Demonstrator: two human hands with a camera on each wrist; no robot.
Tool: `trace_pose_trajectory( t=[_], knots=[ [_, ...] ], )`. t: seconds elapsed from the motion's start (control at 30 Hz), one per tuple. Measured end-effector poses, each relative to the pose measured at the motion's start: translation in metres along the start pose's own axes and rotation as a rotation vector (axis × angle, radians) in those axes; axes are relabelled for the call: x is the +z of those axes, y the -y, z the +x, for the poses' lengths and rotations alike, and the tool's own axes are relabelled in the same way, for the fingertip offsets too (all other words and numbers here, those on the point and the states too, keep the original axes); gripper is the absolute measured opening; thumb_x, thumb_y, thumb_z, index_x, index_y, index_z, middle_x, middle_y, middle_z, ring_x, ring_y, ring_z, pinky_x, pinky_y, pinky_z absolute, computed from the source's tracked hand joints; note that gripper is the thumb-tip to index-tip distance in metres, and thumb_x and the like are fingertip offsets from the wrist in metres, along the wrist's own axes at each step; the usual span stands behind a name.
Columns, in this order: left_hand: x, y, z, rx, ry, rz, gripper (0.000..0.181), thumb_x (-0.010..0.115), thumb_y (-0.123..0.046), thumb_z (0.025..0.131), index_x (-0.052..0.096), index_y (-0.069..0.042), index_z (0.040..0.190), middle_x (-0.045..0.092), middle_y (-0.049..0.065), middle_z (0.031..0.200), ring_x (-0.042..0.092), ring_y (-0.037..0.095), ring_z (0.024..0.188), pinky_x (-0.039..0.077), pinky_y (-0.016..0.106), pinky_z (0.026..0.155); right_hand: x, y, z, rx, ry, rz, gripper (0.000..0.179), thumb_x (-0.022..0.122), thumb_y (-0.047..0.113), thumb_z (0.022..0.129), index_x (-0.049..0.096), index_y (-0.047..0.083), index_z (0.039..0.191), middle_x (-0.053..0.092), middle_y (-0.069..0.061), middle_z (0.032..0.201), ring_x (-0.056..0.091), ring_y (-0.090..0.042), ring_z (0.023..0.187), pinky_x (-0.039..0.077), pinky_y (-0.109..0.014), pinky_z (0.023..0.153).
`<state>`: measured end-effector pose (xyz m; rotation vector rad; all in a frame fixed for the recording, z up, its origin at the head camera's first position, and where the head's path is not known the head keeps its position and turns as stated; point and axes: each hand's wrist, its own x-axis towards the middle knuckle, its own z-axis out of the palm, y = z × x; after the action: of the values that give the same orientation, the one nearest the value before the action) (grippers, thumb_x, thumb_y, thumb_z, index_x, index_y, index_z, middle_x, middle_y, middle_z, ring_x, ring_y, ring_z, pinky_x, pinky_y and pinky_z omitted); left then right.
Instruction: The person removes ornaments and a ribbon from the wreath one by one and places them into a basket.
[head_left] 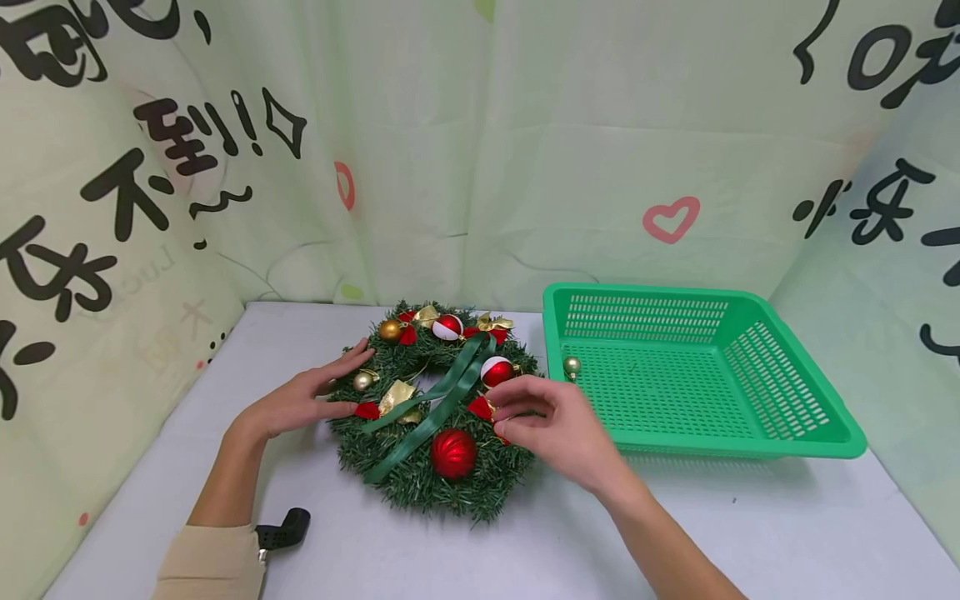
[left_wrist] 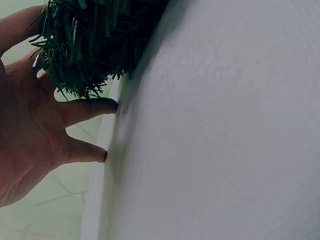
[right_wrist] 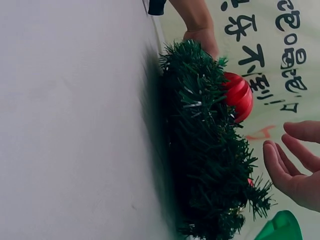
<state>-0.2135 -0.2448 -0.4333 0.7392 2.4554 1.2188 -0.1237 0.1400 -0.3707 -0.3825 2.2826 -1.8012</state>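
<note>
A green wreath (head_left: 442, 492) lies on the white table, decked with red and gold bows, a large red ball (head_left: 453, 454), red-and-white balls (head_left: 497, 372), gold balls and a dark green ribbon (head_left: 427, 425). My left hand (head_left: 303, 400) spreads its fingers along the wreath's left edge; the left wrist view shows this hand (left_wrist: 35, 115) against the needles, two fingertips by the table. Over the right side hovers my right hand (head_left: 551, 425), loosely bent fingers near a red bow (head_left: 482, 408). In the right wrist view, this hand (right_wrist: 300, 170) has nothing visible between thumb and fingers.
A green plastic basket (head_left: 705, 446) stands right of the wreath, with one small gold ball (head_left: 572, 365) inside near its left wall. A printed curtain (head_left: 480, 167) encloses the table at the back and sides. A black device (head_left: 285, 529) sticks out by the left sleeve.
</note>
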Motion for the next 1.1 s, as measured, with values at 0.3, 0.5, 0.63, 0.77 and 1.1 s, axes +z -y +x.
trace_pose_trajectory(
  t=[0.3, 0.5, 0.63, 0.77, 1.1],
  knots=[
    [-0.001, -0.002, 0.000, 0.013, 0.000, 0.026, 0.076, 0.067, -0.030, 0.102, 0.029, -0.022, 0.166, 0.008, 0.007, 0.177, 0.014, 0.045, 0.160, 0.026, 0.073, 0.119, 0.008, -0.004, 0.001, -0.040, 0.073, 0.011, 0.035, 0.075, 0.002, 0.092, 0.070, -0.001, 0.126, 0.070, -0.022, 0.127, 0.070, -0.038, 0.112, 0.061, -0.026, 0.091],
    [-0.001, -0.004, -0.001, 0.015, 0.000, 0.027, 0.075, 0.067, -0.030, 0.102, 0.029, -0.021, 0.166, 0.008, 0.008, 0.177, 0.013, 0.046, 0.160, 0.026, 0.074, 0.119, 0.014, -0.006, 0.001, -0.034, 0.111, 0.004, 0.037, 0.075, 0.001, 0.092, 0.068, -0.001, 0.128, 0.068, -0.022, 0.130, 0.070, -0.035, 0.115, 0.060, -0.026, 0.092],
    [-0.002, -0.004, -0.001, 0.014, 0.000, 0.024, 0.076, 0.067, -0.030, 0.102, 0.029, -0.021, 0.166, 0.008, 0.007, 0.177, 0.013, 0.046, 0.160, 0.026, 0.074, 0.119, 0.016, -0.006, 0.001, -0.035, 0.129, -0.016, 0.038, 0.076, 0.003, 0.092, 0.069, 0.001, 0.129, 0.067, -0.019, 0.133, 0.069, -0.034, 0.119, 0.060, -0.026, 0.093],
    [-0.001, -0.004, -0.001, 0.012, 0.000, 0.021, 0.076, 0.067, -0.030, 0.102, 0.029, -0.021, 0.167, 0.008, 0.007, 0.177, 0.014, 0.045, 0.160, 0.026, 0.073, 0.119, 0.018, -0.007, 0.001, -0.030, 0.142, -0.046, 0.039, 0.077, 0.005, 0.092, 0.069, 0.004, 0.130, 0.067, -0.016, 0.136, 0.068, -0.031, 0.121, 0.059, -0.025, 0.093],
    [0.000, -0.004, -0.002, 0.006, 0.000, 0.022, 0.076, 0.067, -0.031, 0.102, 0.028, -0.022, 0.167, 0.008, 0.007, 0.177, 0.013, 0.046, 0.160, 0.025, 0.073, 0.120, 0.023, -0.010, 0.000, -0.001, 0.163, -0.106, 0.038, 0.081, 0.010, 0.090, 0.072, 0.014, 0.128, 0.069, -0.008, 0.133, 0.068, -0.027, 0.122, 0.060, -0.026, 0.094]
  ],
)
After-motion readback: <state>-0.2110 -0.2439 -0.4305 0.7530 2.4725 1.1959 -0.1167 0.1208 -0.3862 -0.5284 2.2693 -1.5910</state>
